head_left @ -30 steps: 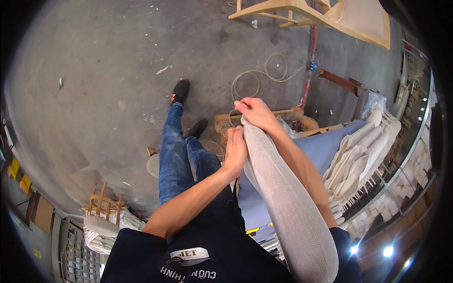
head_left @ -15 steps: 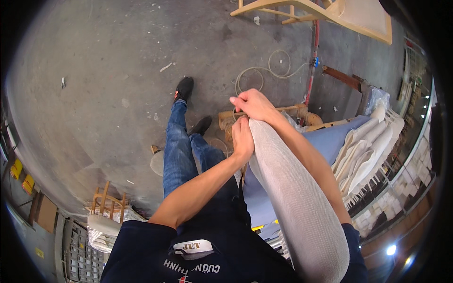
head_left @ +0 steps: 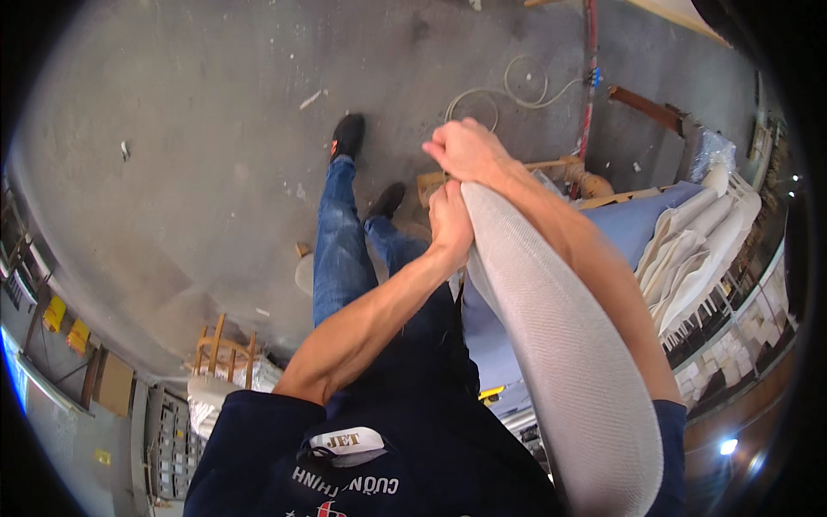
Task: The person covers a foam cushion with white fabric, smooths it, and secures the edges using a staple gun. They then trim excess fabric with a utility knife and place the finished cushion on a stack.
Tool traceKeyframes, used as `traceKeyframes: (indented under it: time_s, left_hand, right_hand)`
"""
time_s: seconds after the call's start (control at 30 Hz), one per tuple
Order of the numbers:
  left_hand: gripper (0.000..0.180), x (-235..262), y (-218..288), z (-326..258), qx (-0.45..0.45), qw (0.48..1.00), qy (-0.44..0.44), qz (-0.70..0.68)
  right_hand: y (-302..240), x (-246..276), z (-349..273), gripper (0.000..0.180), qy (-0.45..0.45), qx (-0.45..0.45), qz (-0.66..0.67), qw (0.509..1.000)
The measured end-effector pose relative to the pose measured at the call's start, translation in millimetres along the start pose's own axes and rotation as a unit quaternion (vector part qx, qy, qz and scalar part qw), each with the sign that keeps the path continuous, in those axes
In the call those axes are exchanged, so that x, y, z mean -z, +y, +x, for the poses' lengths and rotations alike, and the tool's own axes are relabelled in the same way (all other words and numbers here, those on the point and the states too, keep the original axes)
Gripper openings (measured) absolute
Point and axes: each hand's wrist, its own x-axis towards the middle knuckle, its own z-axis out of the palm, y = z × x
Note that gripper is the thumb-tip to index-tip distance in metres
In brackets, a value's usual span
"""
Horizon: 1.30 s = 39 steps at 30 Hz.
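Pale upholstered pad [head_left: 568, 345]: between your forearms [head_left: 362, 336]; visible face covered. Your left hand [head_left: 451, 217]: grasping its far end. Your right hand [head_left: 474, 153]: partly curled just beyond; its hold, any unfinished underside: cannot tell.

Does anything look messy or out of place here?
Small white scraps litter the grey concrete floor, and a thin pale hose lies in loose loops, looking untidy. The long light-grey fabric-covered piece at the left hand shows no obvious damage.
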Motion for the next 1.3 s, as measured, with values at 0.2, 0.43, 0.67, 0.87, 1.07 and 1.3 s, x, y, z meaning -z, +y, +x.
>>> traceKeyframes:
  time_s: [0.2,0.43,0.67,0.87,1.07,1.3]
  left_hand:
    - [0.049,-1,-1,-1,0.023,0.998,-0.016,-0.049]
    - [0.03,18,16,3,-0.205,0.964,0.006,0.167]
    - [0.063,16,142,-79,-0.494,0.802,-0.3,0.151]
    - [0.058,12,102,-46,-0.448,0.802,-0.371,0.135]
    - [0.056,30,68,-4,-0.434,0.83,-0.271,0.224]
    - [0.056,2,106,-72,-0.536,0.813,-0.193,0.122]
  right_hand:
    - [7,-13,7,0.026,-0.008,0.015,-0.023,1.0]
    - [-1,3,3,0.029,-0.016,-0.035,0.005,0.999]
    - [10,-5,5,0.03,-0.005,-0.063,0.123,0.99]
    - [17,-17,15,0.034,-0.021,-0.084,0.169,0.982]
    - [18,-17,24,0.038,-0.047,-0.096,0.251,0.962]
    - [28,-22,11,0.055,0.035,-0.076,0.34,0.937]
